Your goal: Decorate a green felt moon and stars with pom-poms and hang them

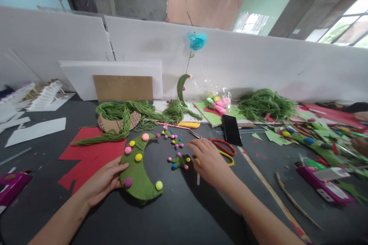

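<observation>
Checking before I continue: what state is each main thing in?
Green crescent, held, pom-poms attached
Left hand, gripping crescent
Right hand, grip unclear
Three stars, lying down, pom-poms attached
Phone, face up, screen dark
Red-handled scissors, lying down, opening unclear

crescent [140, 175]: green | pom-poms [138, 157]: pink, yellow, purple | paper [92, 155]: red | yarn [264, 105]: green | flower [197, 41]: turquoise | tabletop [178, 218]: dark grey
</observation>
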`<control>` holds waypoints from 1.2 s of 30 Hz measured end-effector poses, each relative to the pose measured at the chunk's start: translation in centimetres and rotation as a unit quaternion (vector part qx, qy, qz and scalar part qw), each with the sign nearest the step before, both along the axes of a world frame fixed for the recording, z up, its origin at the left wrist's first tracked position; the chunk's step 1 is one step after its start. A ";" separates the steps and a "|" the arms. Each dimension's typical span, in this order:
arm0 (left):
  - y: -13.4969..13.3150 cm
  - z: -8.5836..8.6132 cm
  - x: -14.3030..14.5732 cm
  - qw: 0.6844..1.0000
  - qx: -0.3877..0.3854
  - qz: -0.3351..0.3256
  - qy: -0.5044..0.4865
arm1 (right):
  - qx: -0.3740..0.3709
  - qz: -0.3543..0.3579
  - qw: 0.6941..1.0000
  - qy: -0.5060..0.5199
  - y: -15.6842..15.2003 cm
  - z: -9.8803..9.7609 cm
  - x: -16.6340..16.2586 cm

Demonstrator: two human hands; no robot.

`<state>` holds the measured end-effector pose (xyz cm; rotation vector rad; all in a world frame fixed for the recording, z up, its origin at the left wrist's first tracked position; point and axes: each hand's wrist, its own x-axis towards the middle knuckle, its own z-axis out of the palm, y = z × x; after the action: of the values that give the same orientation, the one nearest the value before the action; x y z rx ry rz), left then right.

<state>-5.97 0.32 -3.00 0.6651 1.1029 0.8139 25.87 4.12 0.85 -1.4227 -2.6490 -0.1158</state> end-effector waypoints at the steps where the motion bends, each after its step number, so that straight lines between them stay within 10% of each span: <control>1: 0.0 0.3 0.3 1.000 0.004 -0.002 0.019 | 0.002 -0.051 0.998 -0.025 0.0 0.0 1.1; 8: 0.9 0.2 0.7 0.957 0.101 -0.040 0.270 | -0.048 -0.159 0.979 -0.121 -0.8 -2.0 4.7; 16: 0.7 2.0 -1.5 0.748 0.207 -0.058 0.628 | -0.041 -0.180 0.978 -0.092 -0.3 -2.7 3.1; 26: -0.8 3.4 -1.4 0.837 0.207 -0.026 0.505 | 0.053 -0.272 0.922 0.272 -2.7 -0.6 4.1; 36: 1.1 1.8 0.4 0.802 0.319 -0.120 0.489 | -0.328 -0.168 0.773 0.516 -8.1 -0.4 -1.2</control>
<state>-5.56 1.44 -1.18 1.9089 1.6082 0.5909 24.67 -3.97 0.49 -1.4390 -1.5024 1.2766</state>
